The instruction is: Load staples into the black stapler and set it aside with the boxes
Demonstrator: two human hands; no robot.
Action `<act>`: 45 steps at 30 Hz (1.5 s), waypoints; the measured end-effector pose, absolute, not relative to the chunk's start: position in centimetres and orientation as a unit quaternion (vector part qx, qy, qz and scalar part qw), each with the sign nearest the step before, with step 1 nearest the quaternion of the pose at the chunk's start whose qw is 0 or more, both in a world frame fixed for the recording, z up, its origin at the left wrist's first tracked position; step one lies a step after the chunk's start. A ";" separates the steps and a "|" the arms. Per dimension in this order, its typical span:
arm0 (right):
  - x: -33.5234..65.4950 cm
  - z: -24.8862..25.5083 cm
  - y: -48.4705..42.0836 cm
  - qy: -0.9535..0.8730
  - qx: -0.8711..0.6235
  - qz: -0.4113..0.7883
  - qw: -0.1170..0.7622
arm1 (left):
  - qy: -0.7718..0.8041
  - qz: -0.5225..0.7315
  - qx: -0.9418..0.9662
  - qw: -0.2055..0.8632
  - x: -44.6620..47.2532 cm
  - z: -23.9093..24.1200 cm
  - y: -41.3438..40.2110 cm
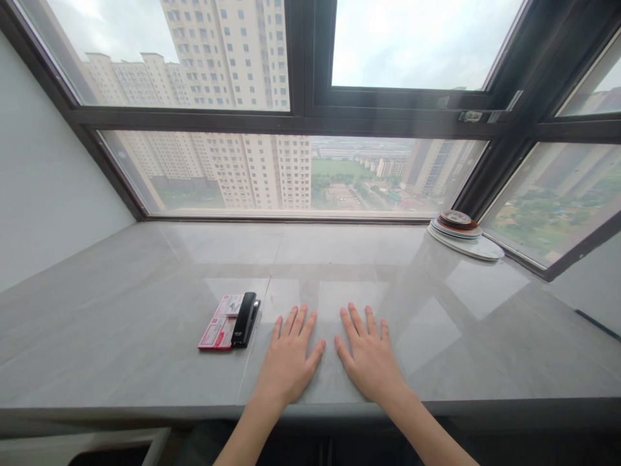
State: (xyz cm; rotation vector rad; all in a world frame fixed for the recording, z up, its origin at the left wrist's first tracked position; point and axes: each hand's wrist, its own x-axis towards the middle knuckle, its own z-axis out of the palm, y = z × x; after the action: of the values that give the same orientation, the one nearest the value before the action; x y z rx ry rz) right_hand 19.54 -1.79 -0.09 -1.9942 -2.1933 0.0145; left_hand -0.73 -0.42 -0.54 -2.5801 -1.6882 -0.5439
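My left hand (288,359) lies flat on the grey stone sill, its fingers spread and nothing in them. Beside it, my right hand (369,356) also rests palm down with fingers apart. A gap separates the two thumbs. To the left of my left hand, not touching it, is a black stapler (245,320). It lies along the right side of some small red-and-white boxes (216,333); their printing is too small to read. Another small box (229,305) with a grey picture sits at the back by the stapler.
A stack of round, plate-like discs (458,226) stands in the back right corner by the window. Dark window frames (301,123) close off the far side of the sill (121,323). A white wall (48,175) bounds the left. The sill's front edge (160,408) runs beneath my wrists.
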 end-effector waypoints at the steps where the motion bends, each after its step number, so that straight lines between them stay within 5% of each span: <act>1: 19.5 -0.1 -1.8 -0.737 -0.670 0.005 0.088 | -0.540 -0.172 -0.824 0.006 -0.7 -0.5 -0.4; 37: 19.7 -0.2 -1.3 -0.717 -0.680 0.046 0.144 | -0.538 -0.160 -0.827 0.029 -0.7 -0.8 -2.6; 45: 6.8 4.2 1.2 -0.756 -0.551 0.200 0.291 | -0.512 -0.170 -0.842 0.031 -1.2 -1.0 -3.0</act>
State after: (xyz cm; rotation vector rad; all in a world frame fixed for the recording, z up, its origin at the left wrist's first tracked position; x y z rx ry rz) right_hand 6.84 1.18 4.25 -1.4691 -2.0156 0.5342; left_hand -1.17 -3.00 -0.98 -2.5921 -1.5768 -0.5227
